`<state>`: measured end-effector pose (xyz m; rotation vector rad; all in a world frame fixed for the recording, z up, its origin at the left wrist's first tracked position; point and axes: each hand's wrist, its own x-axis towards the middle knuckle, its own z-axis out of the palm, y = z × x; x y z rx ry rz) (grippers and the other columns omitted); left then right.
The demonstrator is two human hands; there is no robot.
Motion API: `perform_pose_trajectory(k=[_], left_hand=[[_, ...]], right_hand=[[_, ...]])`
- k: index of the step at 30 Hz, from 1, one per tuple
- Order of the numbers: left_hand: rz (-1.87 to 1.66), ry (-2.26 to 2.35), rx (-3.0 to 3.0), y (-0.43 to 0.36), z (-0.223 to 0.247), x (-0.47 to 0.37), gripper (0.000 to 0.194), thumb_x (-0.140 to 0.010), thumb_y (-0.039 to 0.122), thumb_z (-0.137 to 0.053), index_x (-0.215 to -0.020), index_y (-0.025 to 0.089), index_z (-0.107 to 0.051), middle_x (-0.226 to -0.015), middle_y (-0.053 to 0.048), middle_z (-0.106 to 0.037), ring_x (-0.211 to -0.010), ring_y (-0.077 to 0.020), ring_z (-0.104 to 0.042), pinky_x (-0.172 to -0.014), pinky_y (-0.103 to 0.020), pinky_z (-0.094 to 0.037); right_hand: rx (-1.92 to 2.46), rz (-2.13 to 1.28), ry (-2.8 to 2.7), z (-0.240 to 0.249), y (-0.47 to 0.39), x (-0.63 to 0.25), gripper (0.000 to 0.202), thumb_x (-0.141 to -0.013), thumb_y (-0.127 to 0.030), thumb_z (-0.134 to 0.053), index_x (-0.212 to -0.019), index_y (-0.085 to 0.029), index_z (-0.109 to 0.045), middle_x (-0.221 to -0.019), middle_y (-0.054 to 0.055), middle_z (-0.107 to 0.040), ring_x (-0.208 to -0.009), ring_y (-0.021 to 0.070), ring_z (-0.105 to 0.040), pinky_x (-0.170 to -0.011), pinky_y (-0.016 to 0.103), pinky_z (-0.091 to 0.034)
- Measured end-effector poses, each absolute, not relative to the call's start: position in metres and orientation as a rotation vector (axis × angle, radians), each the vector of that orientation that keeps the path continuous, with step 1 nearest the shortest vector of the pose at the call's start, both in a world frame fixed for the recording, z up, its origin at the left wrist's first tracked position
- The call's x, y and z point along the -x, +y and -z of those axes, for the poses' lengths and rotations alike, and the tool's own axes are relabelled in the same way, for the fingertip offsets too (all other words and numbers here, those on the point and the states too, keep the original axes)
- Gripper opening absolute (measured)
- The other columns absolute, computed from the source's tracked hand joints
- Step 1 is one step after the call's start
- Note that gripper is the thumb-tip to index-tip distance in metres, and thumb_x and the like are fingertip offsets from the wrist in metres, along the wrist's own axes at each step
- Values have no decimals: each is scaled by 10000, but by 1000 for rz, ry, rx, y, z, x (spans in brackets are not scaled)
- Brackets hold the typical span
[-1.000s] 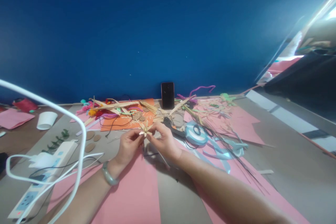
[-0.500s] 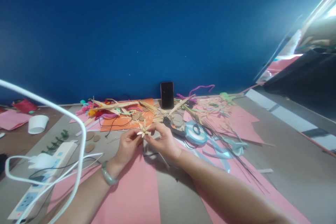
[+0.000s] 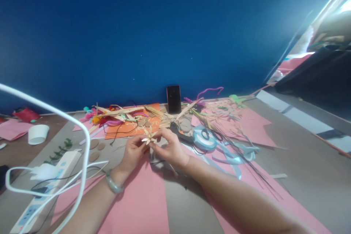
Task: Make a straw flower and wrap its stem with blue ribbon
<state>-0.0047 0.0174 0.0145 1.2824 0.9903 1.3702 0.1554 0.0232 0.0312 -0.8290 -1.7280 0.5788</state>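
Between my two hands is a small pale straw-coloured flower point(image 3: 148, 138) with pointed petals, held above the table. My left hand point(image 3: 133, 153) pinches it from the left, with a bracelet point(image 3: 113, 181) on that wrist. My right hand point(image 3: 171, 148) grips its right side between thumb and fingers. The fingertips partly cover the flower's centre and underside. Pink paper point(image 3: 137, 201) lies beneath my hands. Just behind them, an orange sheet point(image 3: 115, 131) bears dried husk strips point(image 3: 117, 111) and shavings.
A phone point(image 3: 173, 99) leans on the blue wall. To the right lie a blue ribbon roll point(image 3: 203, 139), thin dark wires point(image 3: 256, 172) and scraps on pink paper. At left are a power strip point(image 3: 67, 164), a white cable point(image 3: 87, 142), a white cup point(image 3: 38, 134) and wooden discs point(image 3: 94, 157).
Both hands stay nearly in place with the flower, which sits very slightly further left and looks a little turned. The whole view has shifted slightly.
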Motion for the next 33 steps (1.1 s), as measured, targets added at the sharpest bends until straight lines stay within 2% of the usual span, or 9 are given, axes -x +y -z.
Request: perform_pose_trajectory(k=[11, 19, 23, 33], left_hand=[[-1299, 933, -1393, 18, -17, 8, 234, -764, 355, -735, -743, 137, -654, -573, -6, -623, -515, -124, -576, -522, -238, -462], [-1269, 899, -1446, 17, -17, 10, 176, -800, 317, -706, -802, 146, -665, -649, -20, -650, -590, -138, -611, -597, -261, -503], [-1293, 927, -1491, 15, -15, 12, 168, -820, 314, -683, -841, 148, -666, -687, -31, -664, -613, -146, -630, -599, -261, -518], [-1377, 1005, -1527, 11, -18, 8, 166, -806, 312, -691, -784, 148, -676, -662, -21, -649, -574, -129, -613, -553, -236, -508]], right_hand=[[864, -595, -1706, -28, 25, -156, 55, -808, -200, -656, -788, -207, -605, -768, 4, -650, -741, 164, -590, -725, 306, -435], [878, -615, -1702, -28, 24, -156, 60, -805, -172, -652, -784, -204, -606, -762, -3, -639, -716, 155, -581, -727, 303, -431], [889, -615, -1706, -30, 22, -156, 70, -816, -189, -650, -772, -203, -599, -766, 6, -637, -740, 166, -579, -728, 307, -437], [852, -616, -1730, -33, 21, -156, 102, -822, -242, -639, -749, -203, -579, -751, 18, -626, -735, 174, -568, -723, 312, -436]])
